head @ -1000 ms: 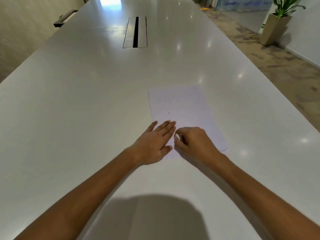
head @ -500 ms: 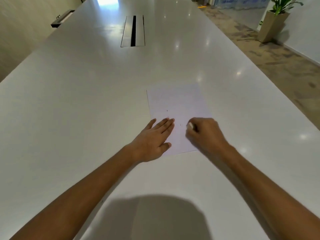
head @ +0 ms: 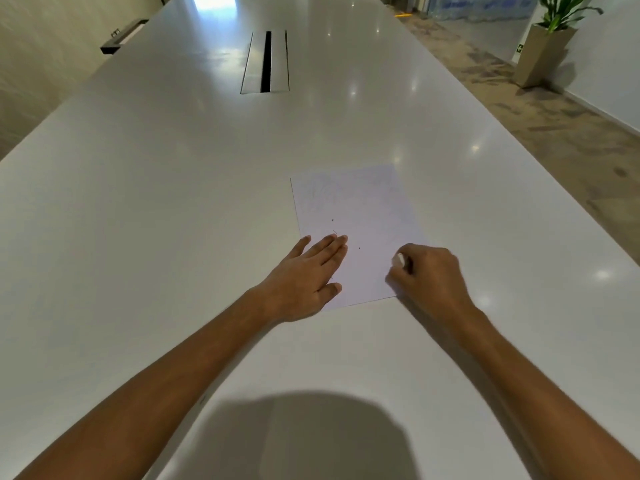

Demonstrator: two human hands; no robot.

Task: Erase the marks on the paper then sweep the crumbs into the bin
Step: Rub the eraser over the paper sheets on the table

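— Where's the paper [head: 360, 216]?
— On the white table [head: 173, 202], at twelve o'clock from my wrists; left hand [head: 304, 275] presses it, fingers straight; right hand [head: 427, 275], at its four o'clock corner, pinches an eraser [head: 401, 259].

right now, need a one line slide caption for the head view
Left hand flat on the paper while the right hand rubs a white eraser near its right edge.
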